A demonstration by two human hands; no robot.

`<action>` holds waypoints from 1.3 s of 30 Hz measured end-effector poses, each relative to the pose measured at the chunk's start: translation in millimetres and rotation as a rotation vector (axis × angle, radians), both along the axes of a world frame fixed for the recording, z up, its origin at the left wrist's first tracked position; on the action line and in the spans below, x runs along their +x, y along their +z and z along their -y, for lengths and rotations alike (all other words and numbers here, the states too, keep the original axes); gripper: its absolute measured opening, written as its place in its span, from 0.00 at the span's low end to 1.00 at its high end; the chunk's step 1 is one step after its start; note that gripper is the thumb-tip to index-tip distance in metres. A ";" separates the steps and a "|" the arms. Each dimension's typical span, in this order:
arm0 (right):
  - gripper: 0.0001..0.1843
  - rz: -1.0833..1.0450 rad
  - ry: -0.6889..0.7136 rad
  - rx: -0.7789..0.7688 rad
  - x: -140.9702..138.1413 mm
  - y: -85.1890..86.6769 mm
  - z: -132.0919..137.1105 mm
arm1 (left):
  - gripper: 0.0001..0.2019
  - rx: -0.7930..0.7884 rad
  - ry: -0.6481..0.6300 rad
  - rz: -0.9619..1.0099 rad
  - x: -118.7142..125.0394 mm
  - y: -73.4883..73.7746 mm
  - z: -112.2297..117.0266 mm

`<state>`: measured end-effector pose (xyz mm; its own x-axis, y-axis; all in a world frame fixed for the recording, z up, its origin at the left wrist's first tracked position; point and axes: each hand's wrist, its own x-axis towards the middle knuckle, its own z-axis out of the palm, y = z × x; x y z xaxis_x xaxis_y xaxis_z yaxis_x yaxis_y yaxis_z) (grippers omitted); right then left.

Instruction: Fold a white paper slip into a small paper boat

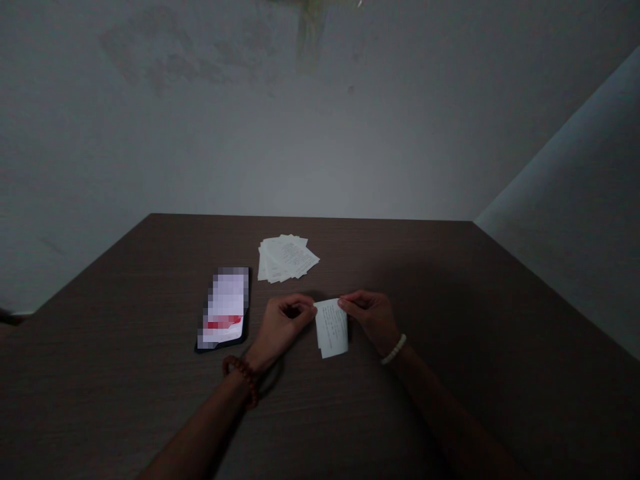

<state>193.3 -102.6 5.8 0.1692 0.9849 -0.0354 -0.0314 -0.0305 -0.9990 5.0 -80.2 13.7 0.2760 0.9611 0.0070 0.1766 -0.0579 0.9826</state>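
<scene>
A small white paper slip (332, 330) with lines of print hangs between my two hands above the table. A second edge shows at its lower left, so it may be folded or doubled. My left hand (285, 325) pinches its upper left corner between thumb and finger; a brown beaded bracelet circles that wrist. At the upper right corner, my right hand (373, 317) pinches the slip in the same way, with a pale beaded bracelet on the wrist. Further back lies a loose fanned pile of printed white slips (287, 259).
To the left of my left hand, a phone (225, 310) lies with its screen lit and blurred out. The dark brown table (400, 253) reaches back to a stained grey wall (310, 147).
</scene>
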 end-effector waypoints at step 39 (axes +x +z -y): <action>0.12 0.134 -0.042 0.052 1.7 2.2 -0.2 | 0.10 -0.060 -0.019 0.036 1.6 -1.1 -1.0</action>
<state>195.0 -102.4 8.0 0.2099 0.9769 0.0406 0.1017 0.0195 -0.9946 6.5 -79.2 12.6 0.2947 0.9548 -0.0402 0.1409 -0.0018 0.9900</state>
